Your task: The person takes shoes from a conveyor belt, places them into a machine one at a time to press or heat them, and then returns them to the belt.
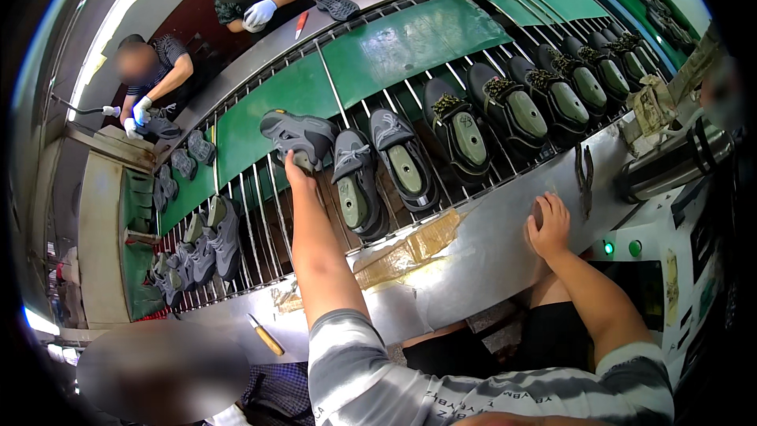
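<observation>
With my left arm stretched forward, my left hand (298, 169) is closed on a grey shoe (300, 132) at its pale green last. The shoe is tilted sideways over the rack of metal bars, and it hides most of my fingers. Directly to its right, two grey laced shoes (359, 181) (404, 159) lie on the bars, lasts inside. My right hand (550, 226) rests on the metal ledge (493, 233) with nothing in it, its fingers apart and slightly bent. Black pliers (583, 180) lie just beyond it.
Several dark shoes with lasts (459, 130) line the bars on the right; more grey shoes (225, 241) are at left. Green sheets (410, 43) cover the far bars. A yellow-handled knife (266, 336) lies on the ledge. Two gloved co-workers (260, 12) sit opposite; another person is at lower left.
</observation>
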{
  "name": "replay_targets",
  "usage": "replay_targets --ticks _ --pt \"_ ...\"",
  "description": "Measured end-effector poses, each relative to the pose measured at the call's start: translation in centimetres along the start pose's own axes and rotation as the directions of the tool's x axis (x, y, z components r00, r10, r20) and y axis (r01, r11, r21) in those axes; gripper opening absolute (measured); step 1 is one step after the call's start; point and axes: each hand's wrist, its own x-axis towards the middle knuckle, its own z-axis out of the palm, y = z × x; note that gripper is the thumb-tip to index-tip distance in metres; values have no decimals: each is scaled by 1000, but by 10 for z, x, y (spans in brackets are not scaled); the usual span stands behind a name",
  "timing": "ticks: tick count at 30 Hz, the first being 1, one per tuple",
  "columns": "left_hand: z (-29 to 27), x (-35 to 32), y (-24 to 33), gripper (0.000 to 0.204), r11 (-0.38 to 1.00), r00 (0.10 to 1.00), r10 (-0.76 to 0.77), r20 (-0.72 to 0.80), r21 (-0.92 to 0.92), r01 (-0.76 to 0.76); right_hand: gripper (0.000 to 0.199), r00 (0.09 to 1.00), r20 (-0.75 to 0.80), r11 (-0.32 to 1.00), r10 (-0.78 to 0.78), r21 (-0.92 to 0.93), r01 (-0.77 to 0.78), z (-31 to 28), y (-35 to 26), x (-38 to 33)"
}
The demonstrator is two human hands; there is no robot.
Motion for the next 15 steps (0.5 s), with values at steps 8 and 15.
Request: replay_targets --ticks 8,15 --pt "43 24 33 43 999 978 44 -205 -2 -45 45 999 33 1000 -1 -11 1 -14 -15 6" --pt "-38 -16 73 40 946 979 24 203 -322 43 44 1000 4 999 -3 39 3 -18 -21 1"
